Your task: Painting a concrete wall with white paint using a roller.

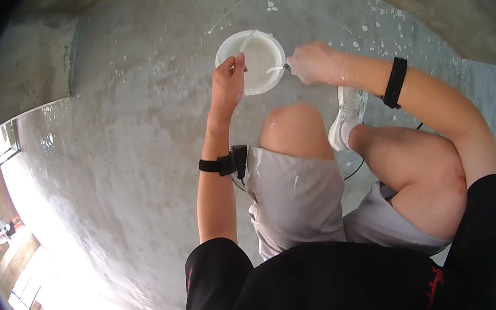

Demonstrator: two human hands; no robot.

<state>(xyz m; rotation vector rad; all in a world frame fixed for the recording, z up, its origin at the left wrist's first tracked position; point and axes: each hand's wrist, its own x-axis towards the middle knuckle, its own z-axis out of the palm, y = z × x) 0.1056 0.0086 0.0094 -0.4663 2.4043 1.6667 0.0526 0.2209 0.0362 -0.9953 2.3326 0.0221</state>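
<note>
On the grey floor in front of me stands a round white bucket (277,43) with whitish, wet-looking matter inside. My left hand (229,85) is closed at the bucket's left side, gripping a thin white-coated flat tool (248,40) that slants up over the opening. My right hand (311,64) is closed just off the right rim. From it a small tool with a dark handle (287,68) points left, its white-smeared end (274,69) over the rim. The exact kind of either tool cannot be made out. White smears cover the right hand's fingers.
White splashes dot the grey floor (145,124) beyond the bucket. My bent knees (293,131) and a white shoe (347,115) are close behind it. A dark cable (358,170) runs by my legs. Concrete ledges (21,71) edge the far left and right; bright openings lie at left.
</note>
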